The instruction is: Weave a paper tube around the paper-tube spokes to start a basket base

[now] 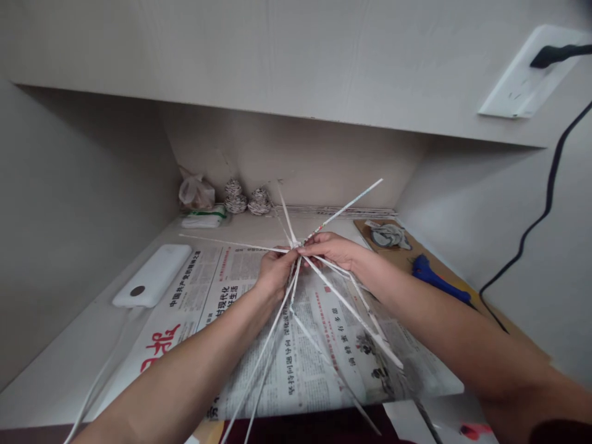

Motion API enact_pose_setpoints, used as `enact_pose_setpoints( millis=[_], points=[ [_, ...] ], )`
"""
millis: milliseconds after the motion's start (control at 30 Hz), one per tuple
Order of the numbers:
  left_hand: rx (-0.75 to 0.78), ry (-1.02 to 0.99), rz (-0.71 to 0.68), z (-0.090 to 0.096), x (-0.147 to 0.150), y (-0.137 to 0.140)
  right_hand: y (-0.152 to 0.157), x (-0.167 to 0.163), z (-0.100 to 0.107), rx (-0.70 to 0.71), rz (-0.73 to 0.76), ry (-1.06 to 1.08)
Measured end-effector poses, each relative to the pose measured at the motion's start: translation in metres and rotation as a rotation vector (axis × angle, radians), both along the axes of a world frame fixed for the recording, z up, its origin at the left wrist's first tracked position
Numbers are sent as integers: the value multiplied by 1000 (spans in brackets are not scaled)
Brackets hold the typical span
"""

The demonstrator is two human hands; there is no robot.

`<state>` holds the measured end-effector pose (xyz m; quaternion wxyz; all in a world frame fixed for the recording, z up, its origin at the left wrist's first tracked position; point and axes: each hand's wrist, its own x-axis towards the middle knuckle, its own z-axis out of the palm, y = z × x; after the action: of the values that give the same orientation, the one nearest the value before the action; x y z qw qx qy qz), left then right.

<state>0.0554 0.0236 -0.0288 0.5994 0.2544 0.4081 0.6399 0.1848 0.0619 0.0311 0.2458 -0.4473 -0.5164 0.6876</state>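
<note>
My left hand (276,269) and my right hand (333,251) meet over the newspaper, both with closed fingers. Between them they pinch the crossing point of several thin rolled-paper sticks (352,303). The sticks fan out from that centre like spokes: some reach toward the back wall, one points left, and others hang down toward me. A few are bent partway along. One long stick on the right is thicker at its end. My fingers hide part of the crossing.
Newspaper (305,345) covers the table. A white power bank (155,274) lies left. Woven gourd shapes (235,196), a plastic bag (197,191) and a row of paper sticks (337,211) sit at the back. Right are a blue glue gun (437,280), a board (370,228) and a cable (550,185).
</note>
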Motion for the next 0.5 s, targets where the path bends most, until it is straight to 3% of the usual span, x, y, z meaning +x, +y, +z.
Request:
enact_pose_setpoints(
  millis=[133, 267, 400, 500],
  points=[
    [-26, -49, -53, 4, -3, -1, 1, -1, -2, 88, -82, -69],
    [13, -20, -167, 7, -7, -3, 15, 11, 1, 211, -27, -193],
    [206, 155, -300, 8, -7, -7, 41, 40, 22, 232, 29, -322],
    [269, 235, -344, 5, -7, -7, 62, 69, 46, 287, -81, -370]
  ],
)
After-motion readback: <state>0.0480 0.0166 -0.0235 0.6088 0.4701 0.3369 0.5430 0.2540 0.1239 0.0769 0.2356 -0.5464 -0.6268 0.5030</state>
